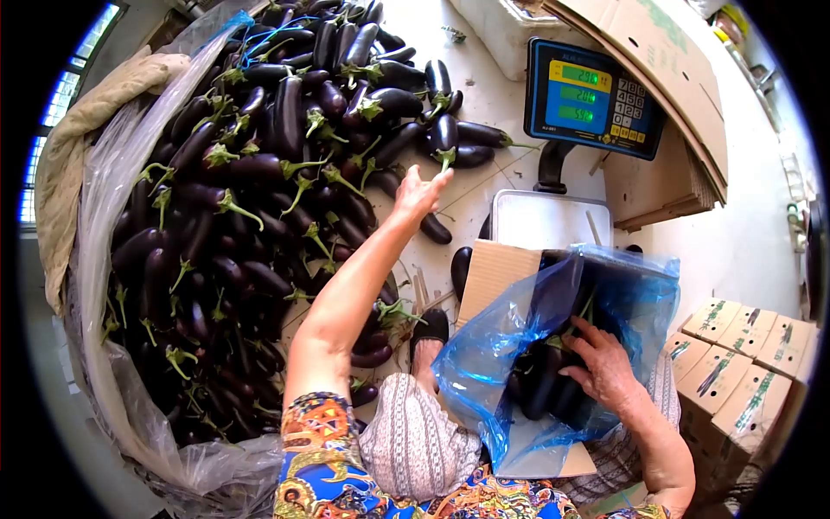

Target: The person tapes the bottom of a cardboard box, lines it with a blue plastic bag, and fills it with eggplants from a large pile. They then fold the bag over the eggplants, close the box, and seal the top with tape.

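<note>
My left hand (pixel 418 194) reaches over the right edge of a large heap of eggplants (pixel 290 112). Its thumb and index finger are apart, and the fingertips are at the green stem of one eggplant (pixel 444 134); no grip on it shows. My right hand (pixel 598 362) is inside an open cardboard box (pixel 494 275) lined with a blue plastic bag (pixel 471 363). Its fingers are spread over several dark eggplants (pixel 543 381) in the bag, touching the top ones near their stems. The box is tilted between my knees.
Behind the box stands a scale with a metal platform (pixel 552 223) and a lit display (pixel 592 97). Flattened cardboard (pixel 666 78) leans at its right. Closed boxes (pixel 735 372) are stacked at far right. Clear plastic sheeting (pixel 121 251) edges the heap; loose eggplants (pixel 435 229) lie on the tiles.
</note>
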Demonstrator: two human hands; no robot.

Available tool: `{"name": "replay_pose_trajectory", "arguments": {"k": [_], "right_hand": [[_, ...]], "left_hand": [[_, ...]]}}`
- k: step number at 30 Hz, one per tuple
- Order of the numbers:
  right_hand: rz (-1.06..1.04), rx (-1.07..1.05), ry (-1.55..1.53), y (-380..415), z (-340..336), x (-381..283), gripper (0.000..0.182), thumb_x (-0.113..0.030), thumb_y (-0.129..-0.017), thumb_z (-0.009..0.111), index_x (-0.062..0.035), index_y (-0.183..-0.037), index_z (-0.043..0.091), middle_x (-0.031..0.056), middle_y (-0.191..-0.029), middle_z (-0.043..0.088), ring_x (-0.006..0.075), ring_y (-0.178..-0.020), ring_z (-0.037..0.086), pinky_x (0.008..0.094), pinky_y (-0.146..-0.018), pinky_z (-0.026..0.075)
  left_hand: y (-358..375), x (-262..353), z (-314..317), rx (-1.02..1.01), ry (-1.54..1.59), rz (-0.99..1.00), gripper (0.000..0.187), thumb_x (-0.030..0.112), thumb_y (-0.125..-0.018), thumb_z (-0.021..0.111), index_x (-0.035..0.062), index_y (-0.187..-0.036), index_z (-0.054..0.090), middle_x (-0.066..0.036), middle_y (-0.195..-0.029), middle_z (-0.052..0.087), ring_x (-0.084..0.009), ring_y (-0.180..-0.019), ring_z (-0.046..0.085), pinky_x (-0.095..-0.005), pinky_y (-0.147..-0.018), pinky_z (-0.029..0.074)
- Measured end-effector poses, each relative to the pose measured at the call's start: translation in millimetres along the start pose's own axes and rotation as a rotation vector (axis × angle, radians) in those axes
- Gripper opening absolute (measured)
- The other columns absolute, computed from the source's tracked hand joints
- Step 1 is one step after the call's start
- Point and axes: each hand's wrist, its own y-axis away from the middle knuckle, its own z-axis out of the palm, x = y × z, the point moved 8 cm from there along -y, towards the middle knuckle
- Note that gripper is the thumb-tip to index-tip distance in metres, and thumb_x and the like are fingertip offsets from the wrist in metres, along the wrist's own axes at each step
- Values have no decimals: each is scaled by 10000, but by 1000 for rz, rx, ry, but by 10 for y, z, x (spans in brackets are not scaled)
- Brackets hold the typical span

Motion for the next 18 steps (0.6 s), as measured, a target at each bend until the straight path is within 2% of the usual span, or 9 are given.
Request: {"name": "replay_pose_trajectory", "arguments": {"k": [1,4,5,7,11,13,15,17,18], "right_hand": [[5,-17,-8,-17,0,0,483,-211,-748,781,-84,-1183,616,187,-1390,495,411,-1072,569,457,-908,487],[36,-61,-31,-35,-13,21,458,-212,-750,781,-83,-1155,610,180,-1375,507,412,-1061,578,458,-906,490],[31,-56,-31,-40,-25,37,462,-211,-748,783,-84,-1157,610,180,-1373,509,410,-1062,579,458,-906,490],[19,-56,-44,-46,-17,48,470,-208,-742,787,-86,-1159,608,178,-1369,513,407,-1063,580,458,-906,490],[11,-68,-82,-77,-13,58,487,-202,-719,800,-79,-1151,612,176,-1360,521,405,-1079,575,455,-913,488],[24,-63,-92,-81,-15,65,492,-198,-708,806,-72,-1144,616,176,-1358,523,406,-1091,571,453,-922,485],[47,-61,-99,-76,-30,57,480,-193,-705,807,-67,-1130,623,175,-1359,524,409,-1100,566,454,-930,482],[57,-65,-116,-101,-21,47,470,-189,-704,807,-61,-1119,630,174,-1360,525,410,-1106,563,455,-936,479],[63,-69,-126,-106,-16,56,465,-187,-704,807,-59,-1115,633,175,-1361,525,411,-1108,562,456,-939,477]], "left_hand": [[-130,42,97,78,108,9,823,355,-866,719,-60,-1443,306,-195,-1133,638,-244,-942,667,-317,-733,581],[-687,-258,398,-160,370,-85,283,114,-950,610,9,-1208,556,-51,-822,647,-104,-681,608,-216,-586,511],[-667,-308,369,-95,378,-92,265,105,-967,575,36,-1223,570,-24,-790,604,-83,-620,534,-196,-530,454],[-566,-468,295,-249,515,-46,288,121,-992,527,37,-1266,554,-1,-759,558,-78,-583,475,-207,-521,415],[40,-879,-91,-417,440,-39,370,159,-1010,492,42,-1361,512,12,-736,535,-82,-574,459,-230,-546,384],[372,-1076,-354,-589,159,-89,410,150,-1001,503,51,-1398,495,9,-713,548,-84,-596,493,-238,-567,425],[526,-1304,-700,-595,-187,-218,417,257,-943,596,50,-1306,605,-57,-854,690,-156,-771,658,-310,-732,545],[522,-910,-843,-506,-693,92,396,293,-914,603,60,-1228,667,-62,-939,723,-216,-871,682,-382,-789,551],[355,-767,-914,-306,-737,287,349,279,-892,585,32,-1112,697,-117,-944,716,-315,-900,675,-433,-820,532]]}}
